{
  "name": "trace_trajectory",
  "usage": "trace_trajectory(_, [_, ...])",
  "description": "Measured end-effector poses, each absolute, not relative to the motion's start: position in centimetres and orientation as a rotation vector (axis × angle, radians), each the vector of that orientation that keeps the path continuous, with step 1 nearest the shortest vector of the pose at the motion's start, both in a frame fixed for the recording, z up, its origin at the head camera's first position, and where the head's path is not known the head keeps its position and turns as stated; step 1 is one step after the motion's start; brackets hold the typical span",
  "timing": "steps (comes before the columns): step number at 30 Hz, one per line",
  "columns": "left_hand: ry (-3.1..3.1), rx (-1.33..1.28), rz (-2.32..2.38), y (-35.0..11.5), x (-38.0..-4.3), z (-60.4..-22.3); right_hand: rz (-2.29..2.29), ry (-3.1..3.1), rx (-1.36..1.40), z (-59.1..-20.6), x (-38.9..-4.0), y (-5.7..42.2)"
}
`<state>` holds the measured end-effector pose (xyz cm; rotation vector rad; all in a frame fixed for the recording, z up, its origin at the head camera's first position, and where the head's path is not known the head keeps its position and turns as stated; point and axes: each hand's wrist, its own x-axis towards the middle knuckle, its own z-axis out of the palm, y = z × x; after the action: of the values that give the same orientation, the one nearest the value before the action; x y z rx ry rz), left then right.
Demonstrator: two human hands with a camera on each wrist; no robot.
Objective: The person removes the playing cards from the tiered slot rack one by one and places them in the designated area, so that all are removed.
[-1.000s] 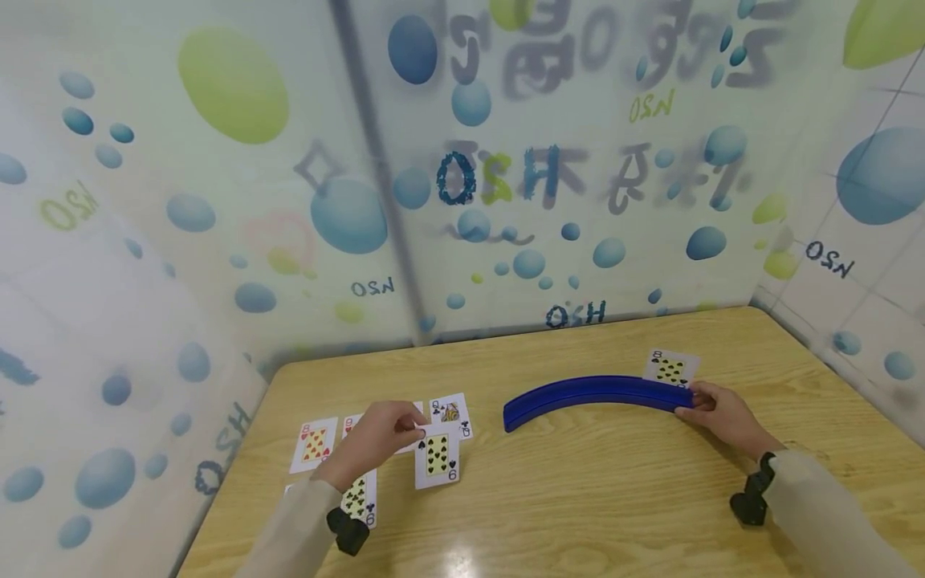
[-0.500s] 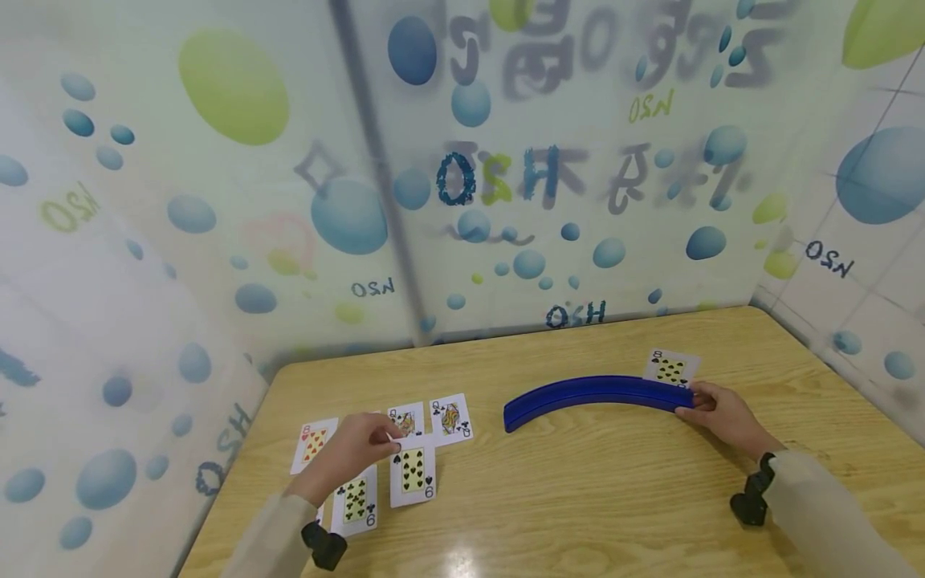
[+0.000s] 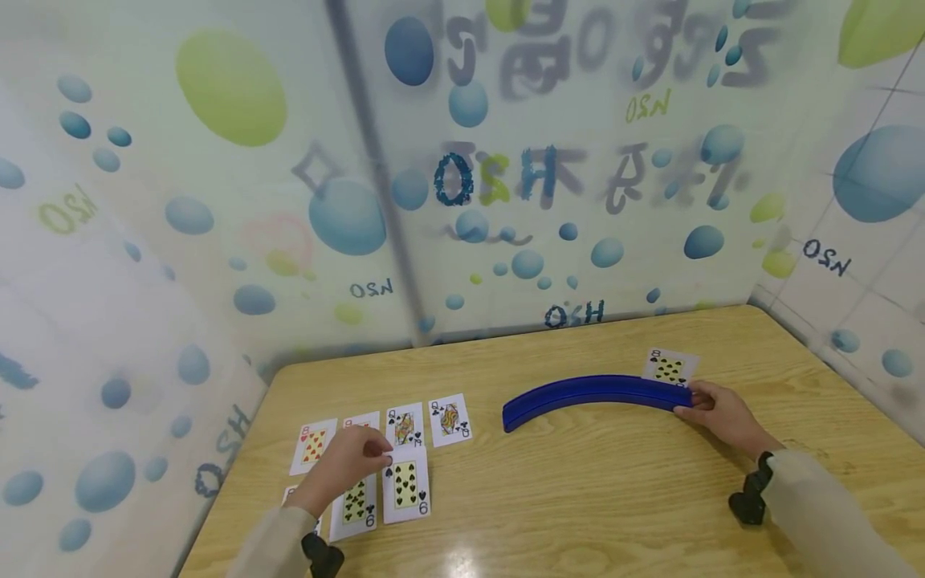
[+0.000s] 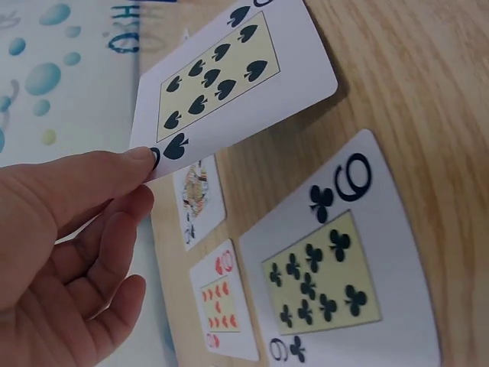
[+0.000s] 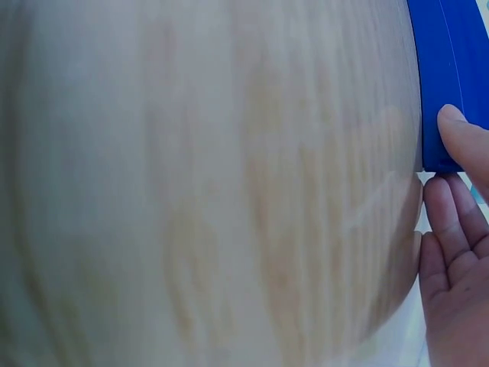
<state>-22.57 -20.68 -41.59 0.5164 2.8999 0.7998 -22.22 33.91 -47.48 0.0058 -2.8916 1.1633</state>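
Note:
My left hand [image 3: 350,463] pinches the nine of spades [image 3: 406,484] at its top left corner, between thumb and forefinger. In the left wrist view the nine of spades [image 4: 221,76] tilts above the table, past the nine of clubs [image 4: 321,275]. To its left in the head view lies that nine of clubs [image 3: 354,506], partly behind the hand. My right hand [image 3: 726,417] grips the right end of a blue curved card holder [image 3: 596,391], thumb on its face in the right wrist view. An eight of spades [image 3: 670,368] stands at this end.
Behind the left hand, a row holds the eight of hearts [image 3: 313,446], a half-covered nine of hearts [image 3: 359,420], a face card [image 3: 405,429] and the queen of clubs [image 3: 450,419]. Another card [image 3: 289,492] shows beside the left wrist. A printed curtain [image 3: 549,265] borders the wooden table [image 3: 564,498].
My left hand has carried the nine of spades left and towards me, from near the queen of clubs to beside the nine of clubs. The right hand and card holder have stayed still.

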Motion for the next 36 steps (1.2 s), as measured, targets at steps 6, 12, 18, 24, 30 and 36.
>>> trace_trajectory(6, [2.896,0.411,0.816,-20.8,-22.6,-42.7,1.166,-2.889,0.006,-47.4,-22.2,33.8])
trace_trajectory(12, [2.886,0.337,0.814,-20.9,-22.8,-43.8,1.164,-2.895,-0.015,-47.8,-22.4,34.0])
trace_trajectory(18, [2.894,0.303,0.794,-21.0,-23.0,-44.6,1.165,-2.887,0.006,-48.0,-22.4,34.1])
trace_trajectory(24, [2.889,0.269,0.792,-21.0,-23.1,-45.0,1.154,-2.881,0.018,-48.1,-22.5,34.2])
trace_trajectory(30, [2.881,0.248,0.760,-20.8,-23.1,-44.8,1.146,-2.877,0.020,-48.0,-22.5,34.2])
trace_trajectory(36, [2.885,0.250,0.729,-20.8,-23.1,-44.8,1.137,-2.870,0.022,-48.1,-22.4,34.1])
